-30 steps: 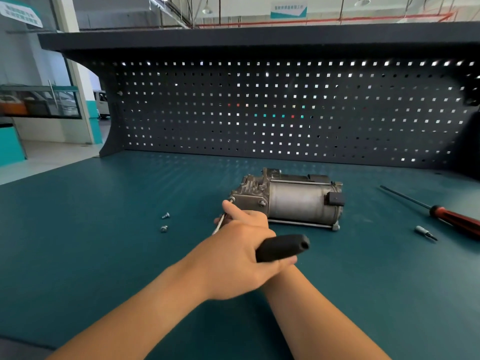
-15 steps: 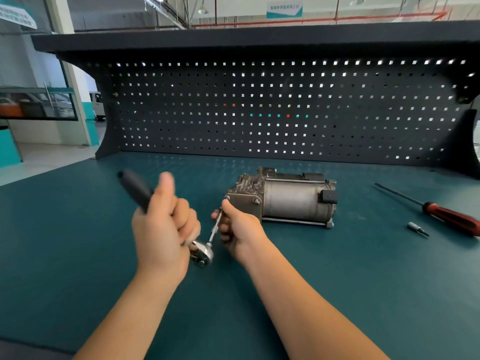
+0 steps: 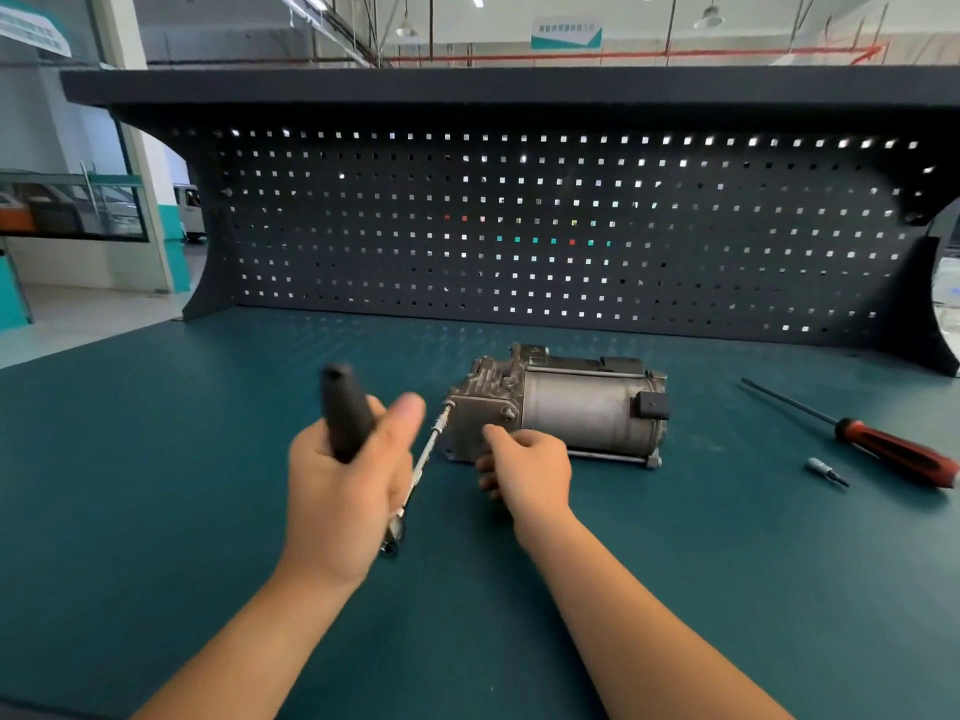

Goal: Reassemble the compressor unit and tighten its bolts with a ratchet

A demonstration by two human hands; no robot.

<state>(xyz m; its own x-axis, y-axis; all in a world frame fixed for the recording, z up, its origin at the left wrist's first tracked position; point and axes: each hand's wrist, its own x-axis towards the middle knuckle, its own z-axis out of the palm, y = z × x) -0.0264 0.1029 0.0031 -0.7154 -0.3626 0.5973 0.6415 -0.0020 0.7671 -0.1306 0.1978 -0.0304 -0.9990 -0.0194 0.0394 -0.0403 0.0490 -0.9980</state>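
Nearest the viewer, two bare forearms are extended over the teal bench mat (image 3: 156,511). The ratchet (image 3: 347,415) is grasped by the left hand (image 3: 340,496), whose fingers are wrapped round the black handle; the handle is tilted upward and away and is blurred. The chrome head of the tool is seen just below that hand, and from it a slim extension bar (image 3: 428,454) is run away and to the right, its far tip seated on a bolt (image 3: 448,405) at the upper left corner of the compressor's end face. Just right of the bar, the right hand (image 3: 524,472) is laid against that same end face: its thumb is pressed on the casing and its fingers are loosely curled underneath, though whether anything is clasped by them cannot be told. The compressor (image 3: 582,413) is set on the mat near the middle of the bench, just beyond both hands. Its long axis is laid roughly left to right, with the ribbed cast end pointed left toward the hands and the smooth cylindrical body, fitted with a black plug, pointed right. Well apart to the right, a small driver bit (image 3: 826,470) and a red-handled screwdriver (image 3: 893,452) are laid on the mat, the screwdriver's shaft pointed away and left. Farthest back, the bench is closed off by a dark pegboard (image 3: 519,226).
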